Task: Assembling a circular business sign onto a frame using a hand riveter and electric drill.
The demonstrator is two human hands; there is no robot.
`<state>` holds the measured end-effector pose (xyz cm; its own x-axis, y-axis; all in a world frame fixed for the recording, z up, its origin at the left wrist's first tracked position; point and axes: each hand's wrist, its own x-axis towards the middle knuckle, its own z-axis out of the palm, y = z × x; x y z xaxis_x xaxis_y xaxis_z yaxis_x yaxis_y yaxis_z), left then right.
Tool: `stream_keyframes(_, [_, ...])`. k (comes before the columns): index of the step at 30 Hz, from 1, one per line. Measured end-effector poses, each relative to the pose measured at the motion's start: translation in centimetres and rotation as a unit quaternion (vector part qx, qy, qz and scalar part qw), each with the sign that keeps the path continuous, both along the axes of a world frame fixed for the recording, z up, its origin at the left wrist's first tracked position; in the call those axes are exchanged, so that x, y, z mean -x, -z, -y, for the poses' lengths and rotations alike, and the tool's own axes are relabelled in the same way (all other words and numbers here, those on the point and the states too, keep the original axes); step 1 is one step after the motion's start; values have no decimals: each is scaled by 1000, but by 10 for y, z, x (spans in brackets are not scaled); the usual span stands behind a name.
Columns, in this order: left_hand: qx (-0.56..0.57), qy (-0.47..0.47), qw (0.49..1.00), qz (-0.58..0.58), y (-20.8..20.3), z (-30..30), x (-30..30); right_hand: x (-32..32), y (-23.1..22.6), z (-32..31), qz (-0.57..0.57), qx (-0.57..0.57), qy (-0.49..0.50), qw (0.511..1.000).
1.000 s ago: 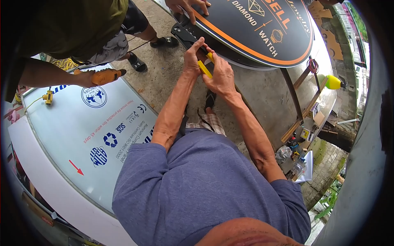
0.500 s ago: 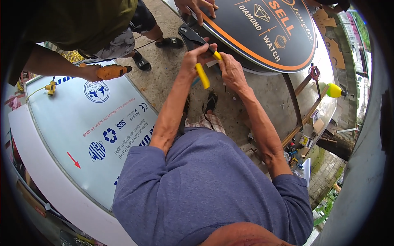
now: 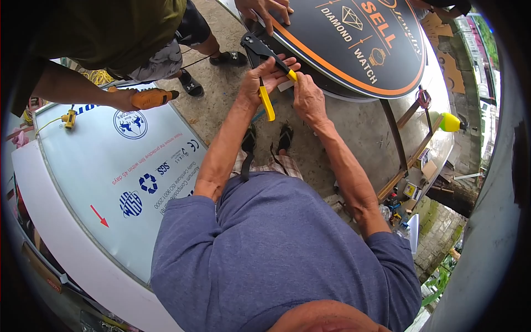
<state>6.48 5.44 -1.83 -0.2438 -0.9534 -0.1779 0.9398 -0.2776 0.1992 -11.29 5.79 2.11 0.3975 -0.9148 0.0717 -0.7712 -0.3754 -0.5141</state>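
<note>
While a pale printed panel (image 3: 83, 160) stretches along the left and a dark oval sign (image 3: 332, 47) with an orange band lies at upper right, a black hand tool (image 3: 264, 50) with 2 spread yellow handles (image 3: 267, 105) is held just beside the sign's near edge. The right hand (image 3: 310, 99) grasps 1 handle's end; the left hand (image 3: 251, 83), fingers loosely extended, supports the tool, how firmly I cannot tell.

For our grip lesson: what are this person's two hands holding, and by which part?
A yellow-handled black tool: the right hand holds one yellow grip at its end; the left hand is at the black part, exact hold unclear.
</note>
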Motion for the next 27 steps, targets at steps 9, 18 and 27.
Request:
stream_keyframes(9, [-12, -18, 999, 46, 11, 10, 7, -26, -32, -28, -150, -7, 0, 989])
stream_keyframes(18, [-82, -59, 989, 105, 5, 22, 26, -14, -19, -17, -61, -30, 2, 998])
stream_keyframes(27, [-139, -156, 947, 244, 0, 36, 48, -1, -6, -4, -41, -50, -6, 998])
